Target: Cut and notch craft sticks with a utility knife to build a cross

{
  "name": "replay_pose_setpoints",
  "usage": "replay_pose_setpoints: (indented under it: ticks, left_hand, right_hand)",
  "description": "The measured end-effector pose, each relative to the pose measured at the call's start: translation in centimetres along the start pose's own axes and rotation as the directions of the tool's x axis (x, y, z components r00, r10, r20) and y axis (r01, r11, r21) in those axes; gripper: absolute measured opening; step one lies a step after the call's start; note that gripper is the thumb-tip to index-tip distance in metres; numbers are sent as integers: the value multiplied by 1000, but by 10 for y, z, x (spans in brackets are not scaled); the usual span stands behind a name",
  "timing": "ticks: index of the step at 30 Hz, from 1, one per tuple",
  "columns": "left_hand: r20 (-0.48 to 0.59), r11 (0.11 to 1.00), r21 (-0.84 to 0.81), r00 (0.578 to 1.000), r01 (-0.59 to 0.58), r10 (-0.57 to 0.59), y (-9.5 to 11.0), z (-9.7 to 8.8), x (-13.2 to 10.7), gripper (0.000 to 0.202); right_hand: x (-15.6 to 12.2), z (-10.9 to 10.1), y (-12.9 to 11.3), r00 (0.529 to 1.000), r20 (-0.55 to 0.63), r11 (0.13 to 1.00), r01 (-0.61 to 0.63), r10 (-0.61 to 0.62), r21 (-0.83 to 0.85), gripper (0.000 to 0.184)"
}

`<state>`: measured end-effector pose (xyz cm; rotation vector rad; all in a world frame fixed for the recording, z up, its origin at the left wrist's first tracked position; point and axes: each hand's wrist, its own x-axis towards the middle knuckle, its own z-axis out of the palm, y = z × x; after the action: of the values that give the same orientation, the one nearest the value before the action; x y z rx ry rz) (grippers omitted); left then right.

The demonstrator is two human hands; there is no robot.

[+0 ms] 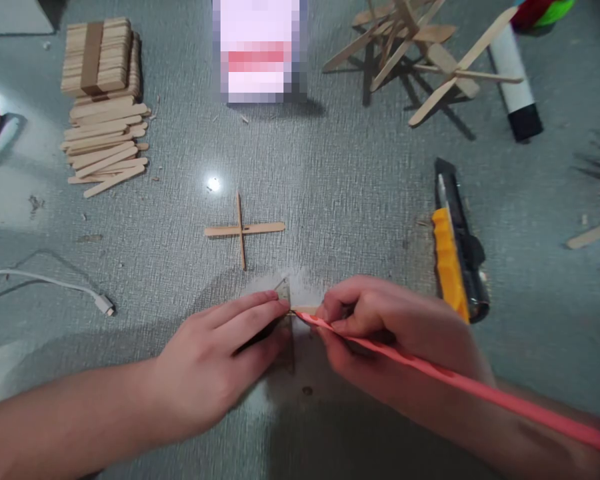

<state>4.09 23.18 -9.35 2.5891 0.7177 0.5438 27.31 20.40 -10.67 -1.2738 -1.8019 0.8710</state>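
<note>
Just below the wooden cross (263, 229), the right hand (380, 320) pinches a slim, smooth pink pencil (405, 363), its dark tip at a flat, pale stick (307, 309). Also below the cross, the left hand (215, 340) presses close-set fingers over a thin, clear ruler (284, 291); whether they grip the stick too, I cannot tell. The cross is two narrow sticks meeting on the grey, rough-grained table (330, 167). Lower left of it lies a white cable (55, 275); to its right, a cutter (450, 260) with a ridged yellow grip. Farther, upper left of the cross, are loose round-ended sticks (107, 147), then a bundle (115, 57) banded in brown. Upper right of the cross stands a spiky frame (460, 73) of joined sticks, near a white tube (515, 73) with a black cap.
</note>
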Motion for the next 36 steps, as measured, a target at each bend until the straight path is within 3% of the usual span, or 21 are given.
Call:
replay_pose_setpoints:
  ticks: [17, 24, 36]
  left_hand:
    - [-1, 1000, -28, 1000, -1, 1, -1, 1, -2, 17]
    - [43, 1000, 0, 999, 23, -23, 1, -5, 5, 29]
    - [-11, 999, -44, 1000, 20, -20, -2, 2, -1, 15]
  right_hand:
    - [2, 0, 0, 1000, 4, 1000, 18, -17, -16, 28]
    - [1, -1, -1, 998, 54, 1000, 16, -15, -12, 29]
    - [0, -1, -1, 1000, 7, 999, -3, 4, -50, 29]
